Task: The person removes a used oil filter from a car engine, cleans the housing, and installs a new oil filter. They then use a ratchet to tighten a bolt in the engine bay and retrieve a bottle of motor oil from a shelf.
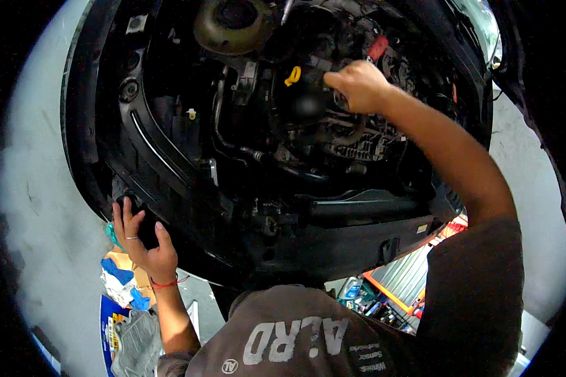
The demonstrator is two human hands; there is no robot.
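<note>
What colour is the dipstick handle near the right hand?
Yellow dipstick handle, beside the right hand; head view.

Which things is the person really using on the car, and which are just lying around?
In use:
right hand, closed on a small engine part, hard to tell which
engine bay
left hand, open, resting on the car's front edge

Lying about:
rags and papers on the floor
orange tool tray

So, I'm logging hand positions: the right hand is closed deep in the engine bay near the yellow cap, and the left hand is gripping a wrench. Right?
Not quite. The head view shows the left hand open and empty, resting on the car's front edge. The right hand is indeed closed in the engine bay, near the yellow cap.
</note>
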